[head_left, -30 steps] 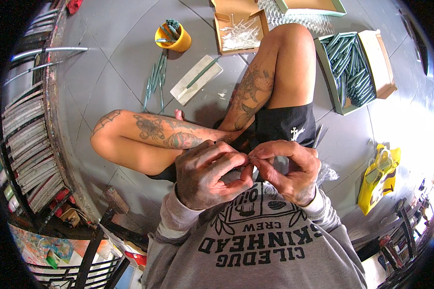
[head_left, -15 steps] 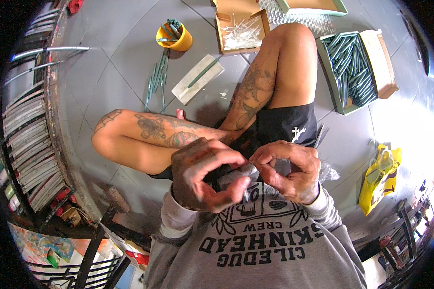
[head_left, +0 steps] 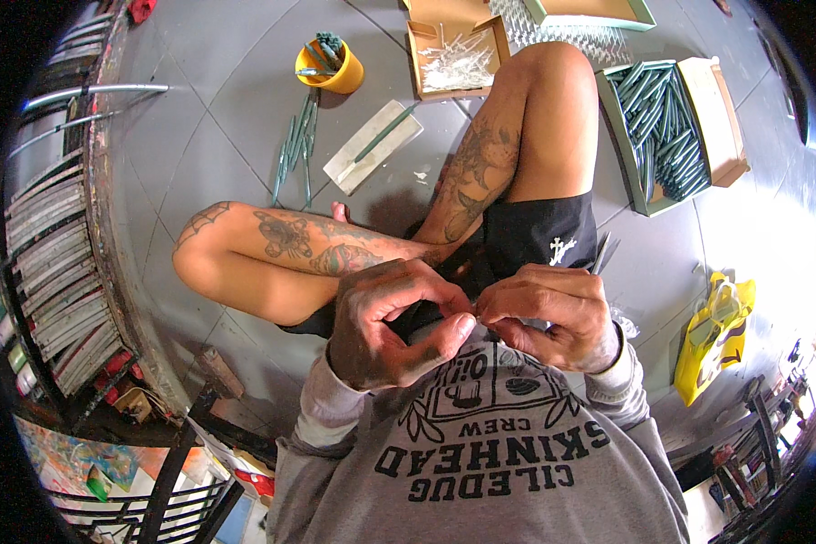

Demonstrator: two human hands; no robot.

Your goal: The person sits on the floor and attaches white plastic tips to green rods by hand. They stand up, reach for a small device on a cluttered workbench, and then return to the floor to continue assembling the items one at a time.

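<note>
In front of my chest, my left hand [head_left: 394,326] and my right hand [head_left: 553,317] meet fingertip to fingertip. Thumb and forefinger of the left are pressed together in a ring shape. The right pinches close beside it, its other fingers curled. Whatever lies between the fingertips is too small and too covered to name. Beyond my crossed legs, a slim green pen-like stick [head_left: 385,134] rests on a pale flat slab [head_left: 343,170]. More green sticks [head_left: 296,150] lie on the floor left of the slab.
A yellow cup [head_left: 343,80] holds green pieces. White thin sticks [head_left: 458,65] fill a cardboard box. Right of my knee stands an open box [head_left: 642,199] of dark green sticks. A yellow plastic bag [head_left: 712,349] lies at right, a pointed metal tool [head_left: 605,252] by my hip. Shelving [head_left: 59,272] lines the left.
Both hands have shifted slightly to the right, and the right fingers have curled inward. Translucent material seen between the hands before is now mostly out of sight.
</note>
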